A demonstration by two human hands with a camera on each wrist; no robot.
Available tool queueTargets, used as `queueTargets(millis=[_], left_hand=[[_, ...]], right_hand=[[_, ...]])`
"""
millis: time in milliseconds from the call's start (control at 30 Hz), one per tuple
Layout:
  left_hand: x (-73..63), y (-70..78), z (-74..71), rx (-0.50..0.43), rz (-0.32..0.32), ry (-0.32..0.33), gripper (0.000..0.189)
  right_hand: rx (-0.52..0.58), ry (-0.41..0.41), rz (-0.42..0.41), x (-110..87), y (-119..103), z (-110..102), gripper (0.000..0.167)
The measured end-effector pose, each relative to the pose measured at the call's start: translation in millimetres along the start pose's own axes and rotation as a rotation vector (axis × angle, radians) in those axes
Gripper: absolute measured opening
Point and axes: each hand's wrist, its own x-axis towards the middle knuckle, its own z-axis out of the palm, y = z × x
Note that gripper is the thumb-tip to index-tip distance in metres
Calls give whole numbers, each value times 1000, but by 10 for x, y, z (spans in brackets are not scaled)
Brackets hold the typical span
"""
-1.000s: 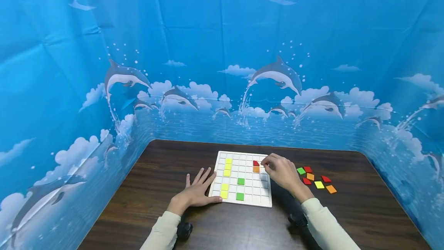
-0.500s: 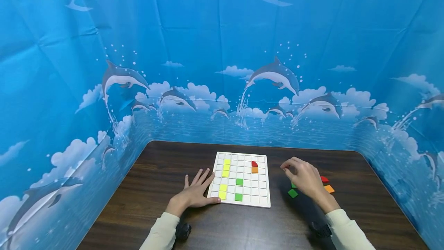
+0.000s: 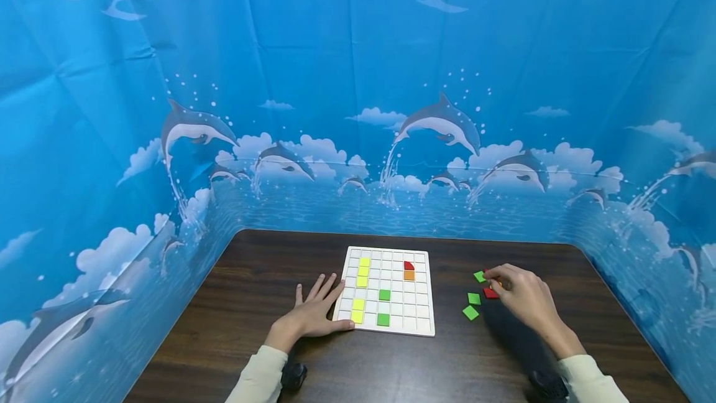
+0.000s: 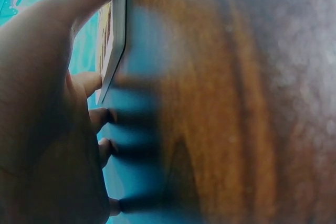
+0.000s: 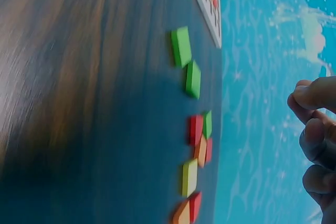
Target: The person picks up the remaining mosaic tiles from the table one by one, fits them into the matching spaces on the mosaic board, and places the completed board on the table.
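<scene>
My left hand [image 3: 313, 316] spreads its fingers at the near left corner of a white grid board [image 3: 419, 306], thumb along its front edge; the left wrist view shows the thumb against the board's side. On the board are yellow tiles [image 3: 365, 266], two green tiles [image 3: 385, 295], an orange square tile [image 3: 409, 275] and a red tile with one rounded corner [image 3: 409, 265]. My right hand [image 3: 520, 291] is over the loose tiles, thumb and forefinger tips close together. Nothing shows between those fingertips in the right wrist view. It partly hides a red tile [image 3: 490, 293] and others.
Green tiles [image 3: 473, 298] lie between the board and the right hand. A yellow tile [image 5: 189, 177], an orange tile [image 5: 181, 212] and red ones lie farther along the dark wooden table [image 3: 268, 266]. A blue dolphin-print curtain [image 3: 335, 79] stands behind the table.
My right hand has moved right, from the board's upper right side to over the loose tiles, uncovering green ones. The left hand stays at the board; the view has shifted slightly.
</scene>
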Motion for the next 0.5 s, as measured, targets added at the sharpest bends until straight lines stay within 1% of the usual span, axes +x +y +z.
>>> queueTargets(millis=[133,267,400,500], left_hand=[[0,10,8,4,-6,-2,106],[9,15,8,23,-21,-4,105],[18,9,17,34,-26,-7,104],[17,12,18,38,-27,-8,104]], right_hand=[[-22,-30,46,-62,128,-88,15],[-21,-69,94,-128,271,-148,14],[-18,-105,142,-199,415,-157,14],[-24,-121,163,-249,509,-132,14]])
